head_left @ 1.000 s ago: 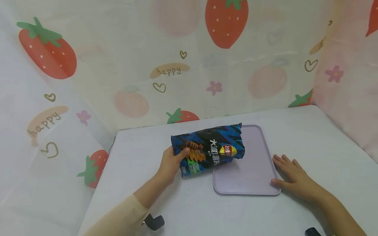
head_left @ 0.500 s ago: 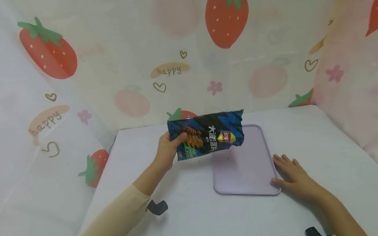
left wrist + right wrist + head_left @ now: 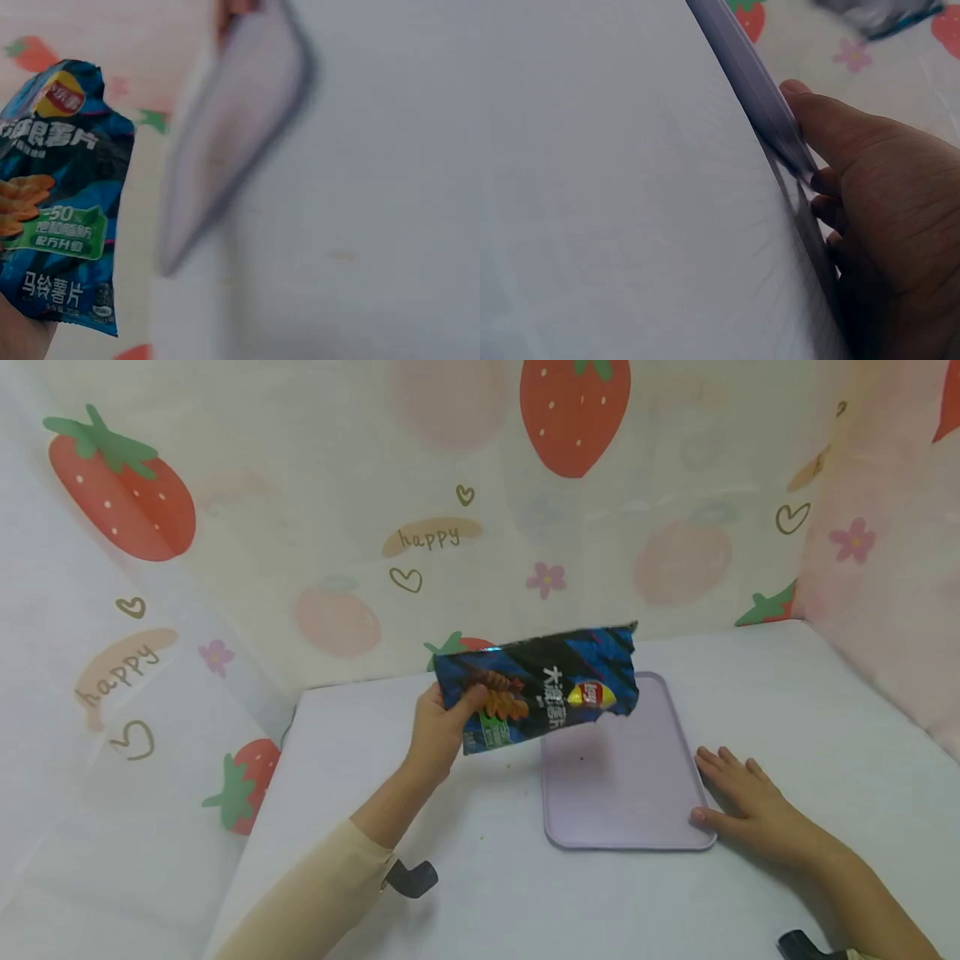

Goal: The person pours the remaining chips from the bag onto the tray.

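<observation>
My left hand grips one end of a blue and black chip bag, thumb across its printed front. The bag is raised, and its far end overlaps the back of a pale purple tray in the head view. The left wrist view shows the bag's front with yellow, red and green labels. Beside the tray's right edge lies my right hand, fingers extended and thumb tip over the rim. In the right wrist view the thumb and fingers of the right hand touch the tray's side.
A white table stands below, with a few tiny dark specks on it and on the tray. Behind it and along both sides hang sheets printed with strawberries. A dark strap end juts from the left wrist.
The left hand has lifted the chip bag higher, first up and then slightly right, so more of the tray shows. The right hand has stayed at the tray's edge.
</observation>
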Demonstrator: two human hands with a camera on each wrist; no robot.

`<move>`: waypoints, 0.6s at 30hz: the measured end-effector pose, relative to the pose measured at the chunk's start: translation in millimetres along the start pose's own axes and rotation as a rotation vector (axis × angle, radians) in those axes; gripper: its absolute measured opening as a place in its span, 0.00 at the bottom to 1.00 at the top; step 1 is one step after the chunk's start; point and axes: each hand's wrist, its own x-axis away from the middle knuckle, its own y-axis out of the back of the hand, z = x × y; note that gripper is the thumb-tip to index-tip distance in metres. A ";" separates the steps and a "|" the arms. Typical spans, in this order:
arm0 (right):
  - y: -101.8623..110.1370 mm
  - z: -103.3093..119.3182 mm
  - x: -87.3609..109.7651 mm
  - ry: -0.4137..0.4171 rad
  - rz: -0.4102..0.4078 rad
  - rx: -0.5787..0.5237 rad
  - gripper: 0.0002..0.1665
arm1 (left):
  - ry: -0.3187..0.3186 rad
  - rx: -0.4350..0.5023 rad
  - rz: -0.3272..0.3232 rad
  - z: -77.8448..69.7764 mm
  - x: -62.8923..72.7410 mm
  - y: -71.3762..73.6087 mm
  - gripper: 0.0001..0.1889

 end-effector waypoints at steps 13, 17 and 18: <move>-0.4 0.2 -0.6 0.006 0.016 0.019 0.49 | 0.018 0.012 -0.036 5.6 2.8 -1.3 0.23; 1.1 -1.4 -0.8 0.009 -0.001 0.018 0.49 | 0.098 0.007 0.050 13.2 2.2 -6.5 0.22; 1.4 -1.6 -0.9 0.007 0.002 0.017 0.49 | 0.123 -0.001 0.051 15.3 3.1 -7.9 0.21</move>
